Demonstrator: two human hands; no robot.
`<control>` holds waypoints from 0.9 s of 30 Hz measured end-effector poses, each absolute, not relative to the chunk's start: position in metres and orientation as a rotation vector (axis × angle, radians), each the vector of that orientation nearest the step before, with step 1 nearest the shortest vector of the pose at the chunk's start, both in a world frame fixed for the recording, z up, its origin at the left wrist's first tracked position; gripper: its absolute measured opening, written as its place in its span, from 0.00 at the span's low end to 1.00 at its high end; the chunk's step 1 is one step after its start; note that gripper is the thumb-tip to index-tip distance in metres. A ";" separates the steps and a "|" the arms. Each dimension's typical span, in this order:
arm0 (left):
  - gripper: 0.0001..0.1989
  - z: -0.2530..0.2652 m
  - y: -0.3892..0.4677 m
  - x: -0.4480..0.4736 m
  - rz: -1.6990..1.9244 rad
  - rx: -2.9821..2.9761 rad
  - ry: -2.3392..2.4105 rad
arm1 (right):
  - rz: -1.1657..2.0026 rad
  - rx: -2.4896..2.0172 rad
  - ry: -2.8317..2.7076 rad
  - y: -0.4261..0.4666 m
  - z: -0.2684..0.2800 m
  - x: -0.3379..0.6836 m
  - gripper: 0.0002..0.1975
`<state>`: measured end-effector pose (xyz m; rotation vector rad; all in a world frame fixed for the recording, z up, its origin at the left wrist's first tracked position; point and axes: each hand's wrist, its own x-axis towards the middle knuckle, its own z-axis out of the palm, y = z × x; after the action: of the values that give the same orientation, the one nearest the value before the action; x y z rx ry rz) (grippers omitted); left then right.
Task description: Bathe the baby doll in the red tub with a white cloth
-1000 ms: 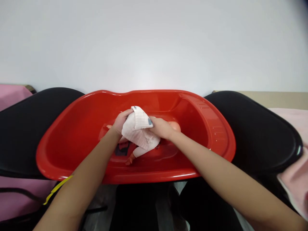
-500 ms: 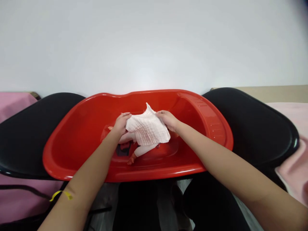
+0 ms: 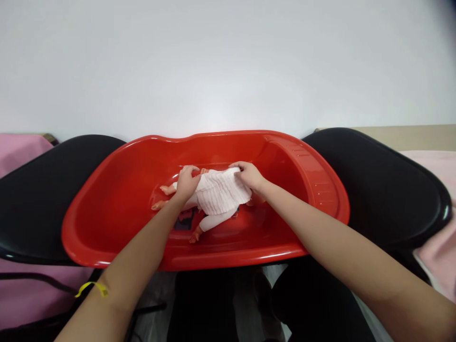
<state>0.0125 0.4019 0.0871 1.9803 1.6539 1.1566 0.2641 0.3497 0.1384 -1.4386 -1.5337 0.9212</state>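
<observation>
A doll in white clothing [image 3: 216,220] lies in the red baby bathtub [image 3: 117,209], its feet [image 3: 159,204] to the left and one arm stretched toward the near side. A pale pink crinkled cloth [image 3: 223,192] is spread over its torso; the head end is mostly hidden. My left hand [image 3: 187,183] pinches the cloth's left edge, close above the doll's legs. At the upper right corner, my right hand [image 3: 250,175] grips the cloth between thumb and fingers.
The tub rests across two black rounded seats, one on the left [image 3: 39,199] and one on the right [image 3: 384,190]. A white wall [image 3: 228,66] rises behind. Pink fabric [image 3: 21,152] covers surfaces on both sides. A yellow band [image 3: 91,288] crosses my left forearm.
Both hands have lowered the cloth onto the doll. Its raised upper corner is down, and it lies flatter over the torso. More of the doll's legs and feet shows.
</observation>
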 end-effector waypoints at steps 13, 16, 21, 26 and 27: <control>0.19 0.059 0.404 0.019 0.431 2.544 1.370 | 0.407 -1.570 -1.990 0.351 0.141 0.275 0.30; 0.15 0.062 0.404 0.019 0.408 2.568 1.449 | 0.419 -1.637 -2.017 0.350 0.145 0.278 0.27; 0.09 0.059 0.408 0.019 0.443 2.574 1.447 | 0.388 -1.725 -2.023 0.352 0.145 0.280 0.23; 0.05 0.054 0.408 0.020 0.517 2.541 1.428 | 0.359 -1.744 -2.034 0.358 0.137 0.285 0.22; 0.05 0.054 0.408 0.021 0.526 2.526 1.429 | 0.358 -1.745 -2.033 0.359 0.135 0.287 0.22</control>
<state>0.0209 0.4076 0.0541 2.5263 1.4291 0.5256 0.2868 0.3591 0.1352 -1.7449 -2.0335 0.3579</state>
